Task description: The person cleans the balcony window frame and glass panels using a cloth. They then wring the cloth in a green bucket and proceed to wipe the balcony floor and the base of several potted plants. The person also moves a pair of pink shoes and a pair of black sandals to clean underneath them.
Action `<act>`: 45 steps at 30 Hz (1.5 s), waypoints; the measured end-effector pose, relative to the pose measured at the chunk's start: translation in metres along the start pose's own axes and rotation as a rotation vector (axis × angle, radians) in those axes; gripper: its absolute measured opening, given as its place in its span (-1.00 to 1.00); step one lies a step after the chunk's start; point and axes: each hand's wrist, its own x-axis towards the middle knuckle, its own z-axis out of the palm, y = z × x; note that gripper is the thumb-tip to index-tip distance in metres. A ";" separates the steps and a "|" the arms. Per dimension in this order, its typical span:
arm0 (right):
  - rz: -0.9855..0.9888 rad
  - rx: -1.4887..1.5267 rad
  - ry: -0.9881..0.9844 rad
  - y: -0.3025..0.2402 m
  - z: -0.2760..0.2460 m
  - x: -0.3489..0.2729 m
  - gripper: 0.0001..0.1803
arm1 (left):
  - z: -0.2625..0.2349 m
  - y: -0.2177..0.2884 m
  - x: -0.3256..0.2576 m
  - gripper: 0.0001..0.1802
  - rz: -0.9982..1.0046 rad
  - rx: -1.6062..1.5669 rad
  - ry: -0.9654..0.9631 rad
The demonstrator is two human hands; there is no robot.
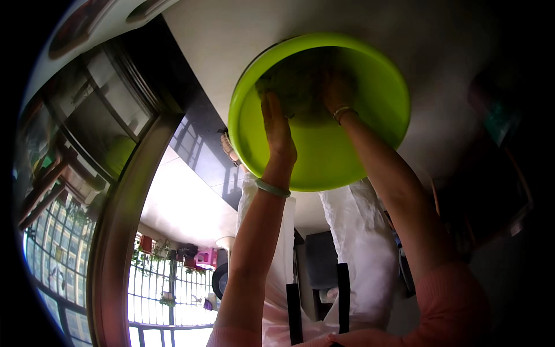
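A round lime-green basin (324, 165) is in front of me, and a dark, greenish heap (295, 81) lies against its far side. Shadow keeps me from telling what the heap is. Inside the basin, my left hand (279, 130) reaches up along the heap's left edge, fingers stretched out, with a pale bangle on the wrist. My right hand (337, 92), a thin bracelet at its wrist, is in the heap on the right. Its fingers are lost in the dark, so their grip is hidden.
A brown door frame (124, 214) with glass panes stands on the left. Pale floor tiles (196, 34) and a dark, shiny strip (199, 141) surround the basin. My sandalled foot (229, 148) shows by its left rim. Dark furniture (480, 196) stands in shadow on the right.
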 end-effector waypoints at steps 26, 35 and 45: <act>-0.226 0.587 0.246 -0.124 -0.145 -0.093 -0.61 | -0.006 -0.009 -0.029 -0.51 -0.315 -0.746 -0.443; -0.059 0.490 -0.040 -0.028 -0.058 -0.017 -0.74 | 0.024 0.010 -0.030 -0.42 -0.228 -0.054 0.123; -0.174 -0.168 0.127 0.043 0.064 -0.008 -0.64 | 0.010 0.022 -0.028 -0.37 -0.120 -0.008 -0.164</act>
